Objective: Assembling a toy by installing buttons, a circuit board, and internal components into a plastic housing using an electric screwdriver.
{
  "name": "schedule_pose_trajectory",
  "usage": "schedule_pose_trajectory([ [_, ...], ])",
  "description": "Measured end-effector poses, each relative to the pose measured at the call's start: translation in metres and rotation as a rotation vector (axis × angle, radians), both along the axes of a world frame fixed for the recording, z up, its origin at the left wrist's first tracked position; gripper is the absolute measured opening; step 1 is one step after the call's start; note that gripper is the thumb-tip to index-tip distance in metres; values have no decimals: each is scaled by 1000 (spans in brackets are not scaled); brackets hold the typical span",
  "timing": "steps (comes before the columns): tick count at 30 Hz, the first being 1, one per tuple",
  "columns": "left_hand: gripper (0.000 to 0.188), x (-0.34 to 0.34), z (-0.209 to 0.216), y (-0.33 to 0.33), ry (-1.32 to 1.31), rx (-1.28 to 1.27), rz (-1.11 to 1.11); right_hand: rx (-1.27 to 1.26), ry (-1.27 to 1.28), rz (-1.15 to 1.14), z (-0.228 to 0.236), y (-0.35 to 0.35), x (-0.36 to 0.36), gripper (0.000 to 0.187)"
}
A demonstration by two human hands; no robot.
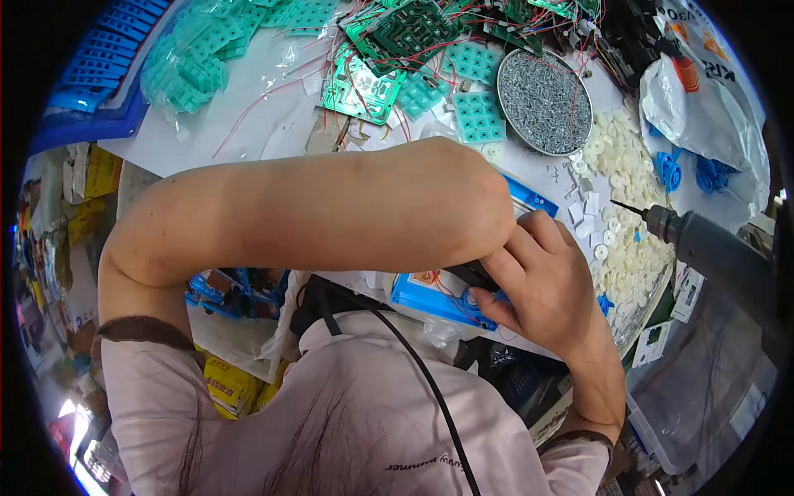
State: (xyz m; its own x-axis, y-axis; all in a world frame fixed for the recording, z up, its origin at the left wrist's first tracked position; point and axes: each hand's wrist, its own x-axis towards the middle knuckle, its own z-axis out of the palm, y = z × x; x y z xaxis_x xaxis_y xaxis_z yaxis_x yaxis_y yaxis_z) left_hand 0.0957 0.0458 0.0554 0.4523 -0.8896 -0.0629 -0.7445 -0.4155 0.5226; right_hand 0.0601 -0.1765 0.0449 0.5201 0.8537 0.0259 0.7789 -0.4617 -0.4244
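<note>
My left forearm crosses the middle of the view, and my left hand (475, 202) bends away at its right end with its fingers hidden. A blue plastic casing (413, 299) lies beneath, partly covered by both hands. Inside it show a small orange-brown part and thin red wires (451, 293). My right hand (542, 285) rests over the casing's right side. Its thumb and fingers close round a black part (473, 275), whose kind I cannot make out.
Green circuit boards (364, 87) with red wires lie at the back, beside teal rubber keypads (478, 116). Right of them stands a round tray of screws (544, 103). Pale plastic discs (620, 157) spread along the right, under an electric screwdriver (686, 227). Blue parts (103, 50) sit far left.
</note>
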Motion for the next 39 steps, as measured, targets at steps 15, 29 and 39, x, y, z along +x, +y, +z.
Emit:
schedule_pose_trajectory([
  [15,16,-50,-33,19,256,-324,384,-178,-6,12,9,3,-6,58],
  [29,21,-8,-48,6,313,-247,354,-118,7,7,10,3,-1,53],
  [39,21,38,-25,2,146,-12,303,104,8,-151,-4,-16,-11,67],
])
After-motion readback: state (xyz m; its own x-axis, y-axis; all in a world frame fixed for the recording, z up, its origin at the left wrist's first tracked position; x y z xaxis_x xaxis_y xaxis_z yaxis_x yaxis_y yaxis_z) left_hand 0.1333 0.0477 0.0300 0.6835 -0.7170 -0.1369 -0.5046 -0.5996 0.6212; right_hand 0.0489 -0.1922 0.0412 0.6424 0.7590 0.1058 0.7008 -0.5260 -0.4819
